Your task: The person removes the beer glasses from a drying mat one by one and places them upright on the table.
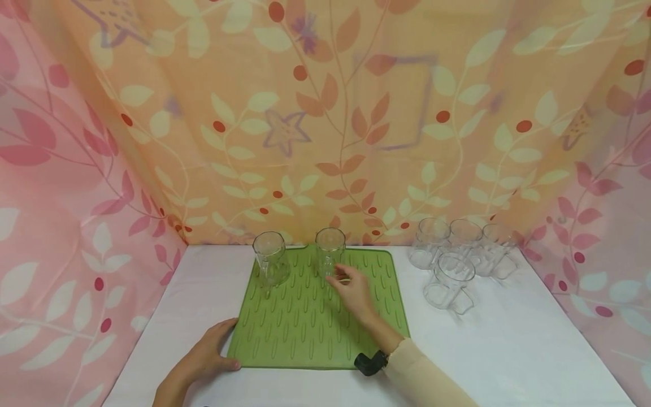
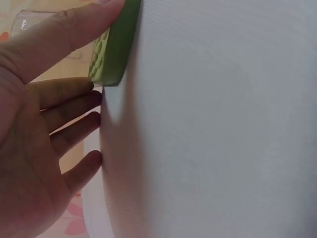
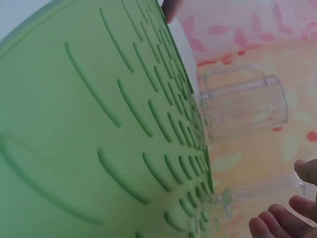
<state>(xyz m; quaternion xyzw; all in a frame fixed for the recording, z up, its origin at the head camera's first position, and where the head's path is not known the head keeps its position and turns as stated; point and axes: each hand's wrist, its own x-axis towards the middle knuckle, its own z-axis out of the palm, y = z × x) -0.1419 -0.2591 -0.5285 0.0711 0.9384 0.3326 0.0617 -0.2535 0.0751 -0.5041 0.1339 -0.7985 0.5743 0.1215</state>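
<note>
A green ribbed mat (image 1: 300,339) lies on the white table, with two clear glass mugs standing along its far side. My right hand (image 1: 353,291) reaches over the mat to the second mug (image 1: 330,243), its fingertips right at the handle. In the right wrist view, the thumb and fingers (image 3: 280,218) are spread apart beside that mug. The first mug (image 1: 272,260) stands at the mat's far left corner, handle towards me. At the near left corner, my left hand (image 1: 208,350) touches the mat's edge, thumb at the front and fingers extended along the side.
To the right of the mat stands a group of several clear glass mugs, the nearest mug (image 1: 447,282) with its handle towards the front right. Patterned curtains (image 1: 346,113) rise behind the table and on both sides. A black device (image 1: 370,363) sits on the right wrist.
</note>
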